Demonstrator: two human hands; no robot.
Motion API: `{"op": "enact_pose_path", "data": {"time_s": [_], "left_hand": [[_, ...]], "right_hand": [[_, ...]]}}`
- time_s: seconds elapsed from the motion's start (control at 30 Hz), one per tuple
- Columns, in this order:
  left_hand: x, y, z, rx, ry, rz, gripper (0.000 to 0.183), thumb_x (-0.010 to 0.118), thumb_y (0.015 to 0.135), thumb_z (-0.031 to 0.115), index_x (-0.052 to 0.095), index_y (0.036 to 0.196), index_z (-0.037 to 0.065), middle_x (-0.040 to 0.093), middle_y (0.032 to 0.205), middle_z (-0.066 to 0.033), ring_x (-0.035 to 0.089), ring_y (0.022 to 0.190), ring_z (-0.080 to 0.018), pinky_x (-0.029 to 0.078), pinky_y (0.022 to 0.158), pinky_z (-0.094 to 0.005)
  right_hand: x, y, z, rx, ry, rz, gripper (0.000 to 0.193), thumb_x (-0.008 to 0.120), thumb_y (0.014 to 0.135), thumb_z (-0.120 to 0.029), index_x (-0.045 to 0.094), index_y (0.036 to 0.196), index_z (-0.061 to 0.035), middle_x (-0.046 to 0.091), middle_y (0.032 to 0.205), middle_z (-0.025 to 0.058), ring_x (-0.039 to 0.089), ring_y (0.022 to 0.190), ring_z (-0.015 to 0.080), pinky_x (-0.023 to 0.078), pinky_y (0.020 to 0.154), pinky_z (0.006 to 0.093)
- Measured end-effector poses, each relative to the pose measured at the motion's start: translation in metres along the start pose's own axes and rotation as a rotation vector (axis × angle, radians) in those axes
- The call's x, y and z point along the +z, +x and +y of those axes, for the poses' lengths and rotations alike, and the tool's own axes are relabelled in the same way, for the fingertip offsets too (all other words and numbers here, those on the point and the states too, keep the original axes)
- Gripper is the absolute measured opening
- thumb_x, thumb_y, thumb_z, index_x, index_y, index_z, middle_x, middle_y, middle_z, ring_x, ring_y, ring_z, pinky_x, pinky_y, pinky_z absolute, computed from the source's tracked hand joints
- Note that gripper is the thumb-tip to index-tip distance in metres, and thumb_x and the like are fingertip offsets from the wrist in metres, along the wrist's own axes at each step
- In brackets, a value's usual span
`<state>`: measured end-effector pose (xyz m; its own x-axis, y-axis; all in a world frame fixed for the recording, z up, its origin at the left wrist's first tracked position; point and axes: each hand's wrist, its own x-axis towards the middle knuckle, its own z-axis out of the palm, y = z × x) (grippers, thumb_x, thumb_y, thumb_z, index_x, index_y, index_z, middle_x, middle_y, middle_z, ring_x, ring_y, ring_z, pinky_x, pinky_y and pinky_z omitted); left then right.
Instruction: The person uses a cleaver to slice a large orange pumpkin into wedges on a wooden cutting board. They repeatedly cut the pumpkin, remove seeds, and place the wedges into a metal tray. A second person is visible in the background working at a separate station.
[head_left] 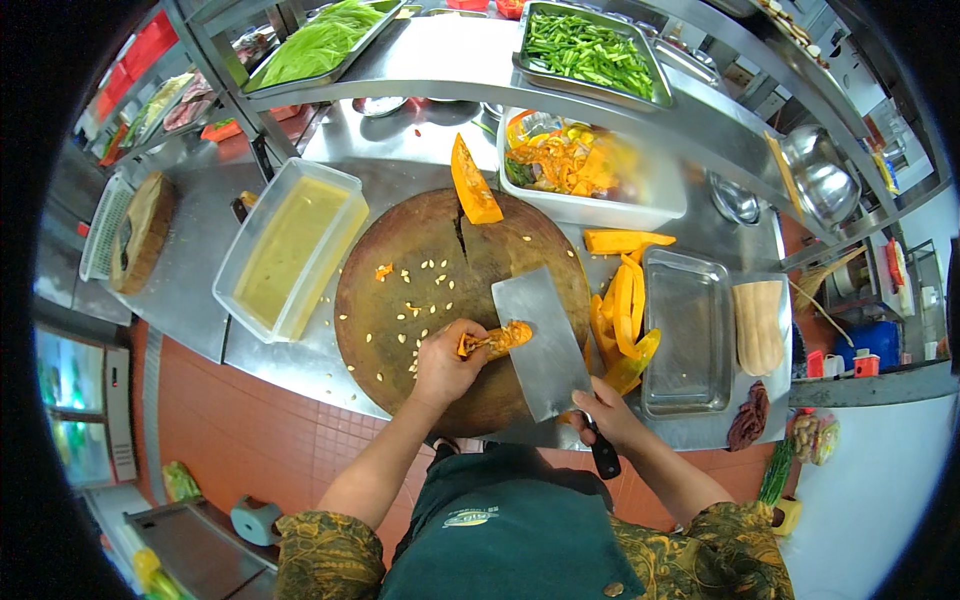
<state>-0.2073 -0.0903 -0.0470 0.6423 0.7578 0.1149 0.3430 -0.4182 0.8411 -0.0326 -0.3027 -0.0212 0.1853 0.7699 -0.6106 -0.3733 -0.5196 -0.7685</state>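
My left hand (450,362) is closed round a piece of pumpkin (508,338) with stringy orange pulp, low over the round wooden chopping block (400,225). In my right hand (608,412) is a cleaver (540,335), gripped where blade and black handle meet. Its broad blade lies over the right part of the block, close beside the pumpkin piece; whether they touch I cannot tell. Pale seeds (408,310) are scattered over the block's left half. At its far edge rests a pumpkin wedge (473,185). Several cut pumpkin strips (625,305) are heaped just right of the block.
Left of the block stands a clear plastic tub (290,250) of yellowish liquid. A white bin (590,208) of pumpkin scraps sits behind, under a steel shelf (440,75) with vegetable trays. Rightward are a steel tray (687,335), a butternut squash (758,328) and a dark red cloth (748,415).
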Motion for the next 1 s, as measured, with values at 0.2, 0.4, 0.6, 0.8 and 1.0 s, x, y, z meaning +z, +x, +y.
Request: {"op": "enact_pose_path", "data": {"time_s": [0.2,0.4,0.6,0.8,1.0], "left_hand": [[0.002,0.001,-0.005,0.011,0.003,0.024,0.017,0.074,0.075,0.004,0.063,0.088,0.006,0.067,0.073,-0.0084,0.067,0.064,-0.0183,0.053,0.059,-0.0308],[0.004,-0.001,-0.007,-0.045,-0.038,0.056,0.016,0.074,0.075,0.004,0.064,0.089,0.005,0.069,0.076,-0.0087,0.067,0.067,-0.0180,0.053,0.062,-0.0306],[0.005,-0.001,-0.005,-0.092,-0.081,0.075,0.017,0.074,0.075,0.004,0.065,0.090,0.005,0.069,0.079,-0.0085,0.067,0.069,-0.0166,0.053,0.063,-0.0292],[0.010,-0.006,-0.010,-0.157,-0.236,0.053,0.015,0.073,0.078,0.002,0.065,0.091,0.003,0.068,0.082,-0.0043,0.063,0.072,-0.0111,0.052,0.066,-0.0272],[0.013,-0.003,-0.014,-0.260,-0.595,0.131,0.012,0.069,0.081,-0.002,0.064,0.091,0.002,0.065,0.081,-0.0030,0.060,0.071,-0.0101,0.053,0.063,-0.0260]], "right_hand": [[0.011,0.004,-0.004,-0.013,-0.138,0.053,0.019,0.050,0.098,-0.025,0.045,0.097,-0.0071,0.053,0.065,0.0039,0.048,0.047,0.0114,0.039,0.044,0.0269],[0.013,-0.004,0.000,0.036,-0.131,0.051,0.020,0.050,0.098,-0.026,0.044,0.098,-0.0065,0.053,0.064,0.0050,0.048,0.046,0.0119,0.040,0.044,0.0277],[0.027,0.010,0.006,-0.016,-0.101,0.028,0.020,0.049,0.098,-0.026,0.043,0.099,-0.0060,0.054,0.064,0.0060,0.049,0.046,0.0121,0.040,0.043,0.0279],[0.025,0.009,0.005,0.002,-0.076,0.008,0.022,0.048,0.099,-0.025,0.042,0.096,-0.0046,0.056,0.066,0.0071,0.051,0.046,0.0127,0.041,0.043,0.0273],[0.046,0.012,-0.012,-0.056,-0.237,0.067,0.016,0.047,0.099,-0.020,0.046,0.102,-0.0050,0.054,0.067,0.0050,0.051,0.049,0.0115,0.042,0.046,0.0259]]}}
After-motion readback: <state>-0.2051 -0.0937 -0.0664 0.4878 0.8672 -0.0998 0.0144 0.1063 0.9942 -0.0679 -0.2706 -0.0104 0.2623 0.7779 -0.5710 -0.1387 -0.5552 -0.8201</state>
